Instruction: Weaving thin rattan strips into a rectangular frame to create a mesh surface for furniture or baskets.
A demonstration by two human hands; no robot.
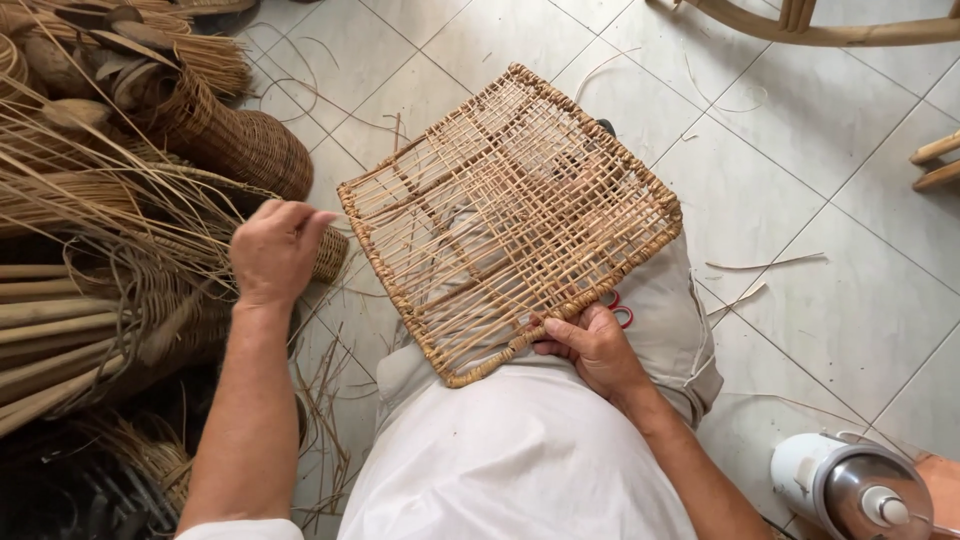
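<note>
A square woven rattan panel point(510, 215) with an open lattice and a braided rim rests tilted on my lap. My right hand point(592, 345) grips its near edge. Under that hand a bit of red handle point(618, 308) shows, perhaps scissors. My left hand point(272, 250) reaches out to the left, away from the panel, fingers curled among thin loose rattan strands point(120, 190); whether it pinches a strand I cannot tell.
Bundles of rattan canes point(60, 330) and woven baskets point(235, 140) pile up on the left. Loose strips litter the white tiled floor point(780, 200). A white and steel flask point(850, 485) stands at bottom right. Wooden furniture legs point(830, 30) show at top right.
</note>
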